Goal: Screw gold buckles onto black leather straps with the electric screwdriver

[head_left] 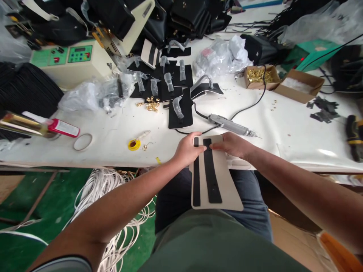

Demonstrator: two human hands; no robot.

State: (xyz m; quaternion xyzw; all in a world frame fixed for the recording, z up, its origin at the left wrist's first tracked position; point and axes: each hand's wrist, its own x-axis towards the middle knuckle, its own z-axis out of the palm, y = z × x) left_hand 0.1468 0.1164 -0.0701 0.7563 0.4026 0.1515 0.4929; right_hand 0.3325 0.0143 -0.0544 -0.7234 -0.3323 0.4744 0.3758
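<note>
A beige panel (227, 185) with two black strips rests between my lap and the table's front edge. My left hand (190, 148) grips its upper left edge, the thumb lying on the face between the strips. At the upper right, my right hand (229, 145) holds the same panel, its thumb pressing near the top of the wider black strip (212, 170). A small round dot shows near the lower end of that strip. Just beyond my hands lies a black panel (185, 120) with a plastic-wrapped fitting, and to its right a grey electric screwdriver (231, 124).
Several black panels (141, 92) with wrapped fittings overlap at mid-table beside gold hardware pieces (152, 104). A yellow-based glue dish (134, 144), a red bottle (65, 127) and a tape ring (82, 142) lie left. Cardboard boxes (300, 84) and black pieces (323, 108) are right; cord crosses the table.
</note>
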